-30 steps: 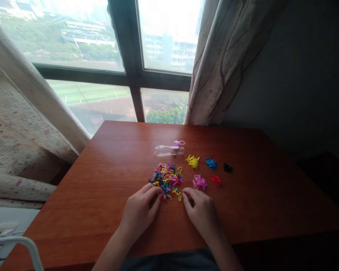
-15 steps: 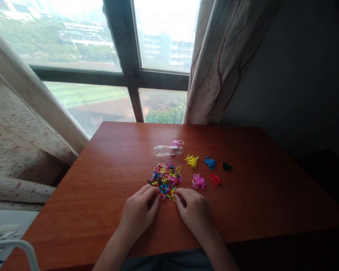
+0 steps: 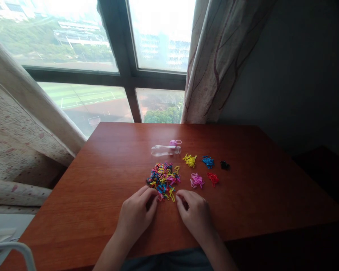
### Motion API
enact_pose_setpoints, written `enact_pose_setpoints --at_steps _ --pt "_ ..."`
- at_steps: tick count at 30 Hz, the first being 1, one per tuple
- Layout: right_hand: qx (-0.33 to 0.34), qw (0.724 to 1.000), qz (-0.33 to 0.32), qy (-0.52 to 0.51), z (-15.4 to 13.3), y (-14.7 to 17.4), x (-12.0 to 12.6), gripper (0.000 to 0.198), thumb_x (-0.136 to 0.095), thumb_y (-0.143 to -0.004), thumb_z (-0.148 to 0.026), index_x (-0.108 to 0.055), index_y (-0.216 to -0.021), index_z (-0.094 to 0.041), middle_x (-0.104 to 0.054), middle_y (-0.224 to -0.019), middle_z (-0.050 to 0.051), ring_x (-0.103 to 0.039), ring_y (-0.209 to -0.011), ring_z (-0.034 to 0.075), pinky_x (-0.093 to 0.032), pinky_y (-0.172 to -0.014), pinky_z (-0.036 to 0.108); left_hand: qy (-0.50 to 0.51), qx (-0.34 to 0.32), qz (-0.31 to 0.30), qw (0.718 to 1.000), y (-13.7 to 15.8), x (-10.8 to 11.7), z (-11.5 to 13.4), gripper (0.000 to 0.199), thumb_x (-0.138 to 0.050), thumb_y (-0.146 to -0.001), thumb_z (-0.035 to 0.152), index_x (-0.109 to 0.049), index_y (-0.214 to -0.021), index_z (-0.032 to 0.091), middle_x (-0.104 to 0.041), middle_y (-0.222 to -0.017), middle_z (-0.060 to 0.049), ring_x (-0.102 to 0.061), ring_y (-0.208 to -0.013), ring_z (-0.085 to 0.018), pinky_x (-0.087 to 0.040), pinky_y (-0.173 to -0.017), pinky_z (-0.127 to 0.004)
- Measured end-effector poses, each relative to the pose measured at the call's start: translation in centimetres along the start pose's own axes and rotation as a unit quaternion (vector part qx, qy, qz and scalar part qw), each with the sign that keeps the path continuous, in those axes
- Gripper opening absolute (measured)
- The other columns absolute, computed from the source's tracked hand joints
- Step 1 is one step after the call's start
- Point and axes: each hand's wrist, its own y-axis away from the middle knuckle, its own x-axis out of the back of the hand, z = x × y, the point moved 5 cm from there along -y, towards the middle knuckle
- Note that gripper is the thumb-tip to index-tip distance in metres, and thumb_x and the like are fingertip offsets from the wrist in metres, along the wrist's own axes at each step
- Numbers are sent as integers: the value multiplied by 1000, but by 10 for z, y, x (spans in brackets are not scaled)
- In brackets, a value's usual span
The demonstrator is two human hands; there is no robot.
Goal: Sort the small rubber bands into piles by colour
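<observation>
A mixed pile of small coloured rubber bands (image 3: 164, 175) lies on the wooden table in front of me. At its near left edge is my left hand (image 3: 138, 209), thumb and forefinger pinched beside a pink band (image 3: 161, 197). My right hand (image 3: 193, 210) is closed in a pinch just right of a yellow band (image 3: 172, 195). What either set of fingertips holds, if anything, is too small to make out. Right of the pile, bands lie in separate heaps: yellow (image 3: 190, 160), blue (image 3: 208, 162), black (image 3: 225, 165), pink (image 3: 197, 180) and red (image 3: 213, 178).
Behind the pile a clear plastic bottle (image 3: 162, 151) lies on its side, with a pink cap with a loop (image 3: 175, 142) beyond it. The brown table (image 3: 101, 180) reaches back to the window. Curtains (image 3: 206, 67) hang at both sides. A white curved bar (image 3: 22, 248) stands at lower left.
My right hand has drawn slightly away from the yellow band, which now lies apart from its fingertips. My left hand has barely moved. The whole view has shifted a little.
</observation>
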Motion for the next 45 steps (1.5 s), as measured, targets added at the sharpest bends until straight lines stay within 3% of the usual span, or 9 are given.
enact_pose_setpoints --at_steps 16,22,24,28,33,36,40,45 --pt "5 1000 -10 -2 -1 1 0 15 -51 -91 -16 -64 -87 -23 -69 -81 1 -63 -74 17 -37 -69 26 48 -24 13 998 -4 3 7 11 -52 -91 23 -62 -86 22 -64 -80 0 -60 -68 -13 -44 -63 -23" --pt "24 999 -25 42 -7 7 -1 17 -49 -88 -14 -59 -77 -21 -65 -71 1 -59 -69 16 -32 -63 26 11 -102 -29 994 -50 0 61 9 -54 -89 20 -62 -87 22 -66 -85 -1 -63 -76 -15 -45 -67 -24" --pt "17 997 -25 68 -7 8 -1 16 -50 -85 -13 -57 -73 -21 -63 -69 1 -59 -66 16 -30 -60 27 -27 -149 -90 984 -73 -12 87 12 -51 -89 19 -63 -87 21 -67 -89 -3 -64 -79 -16 -46 -66 -24" --pt "10 995 -42 91 -5 8 -2 16 -50 -84 -14 -57 -72 -21 -63 -69 0 -60 -65 16 -30 -59 27 -40 -193 -144 970 -116 -41 127 10 -57 -84 22 -67 -86 21 -70 -89 -6 -67 -75 -20 -49 -63 -27" --pt "4 997 -48 67 -3 7 -3 15 -50 -81 -11 -58 -75 -21 -64 -72 0 -61 -68 16 -32 -61 26 -57 -198 -194 959 -143 -78 149 18 -62 -81 26 -71 -95 19 -71 -79 -11 -69 -67 -25 -52 -62 -33" --pt "1 998 -41 55 -3 7 -2 16 -49 -80 -9 -58 -74 -21 -64 -71 0 -61 -68 16 -32 -61 25 -59 -194 -208 957 -147 -87 150 20 -64 -80 27 -71 -97 18 -71 -75 -11 -69 -64 -26 -53 -62 -35" --pt "5 998 -31 46 -5 7 0 15 -51 -82 -12 -58 -72 -21 -63 -69 0 -60 -66 15 -31 -60 25 -44 -197 -190 961 -142 -73 141 17 -60 -83 26 -71 -93 19 -72 -83 -11 -69 -70 -24 -53 -66 -33" --pt "18 998 -31 44 -5 6 0 16 -51 -88 -16 -60 -77 -21 -65 -71 0 -61 -68 15 -33 -61 24 -4 -182 -126 975 -117 -33 113 14 -55 -85 19 -69 -88 22 -70 -88 -4 -66 -79 -18 -49 -70 -26"
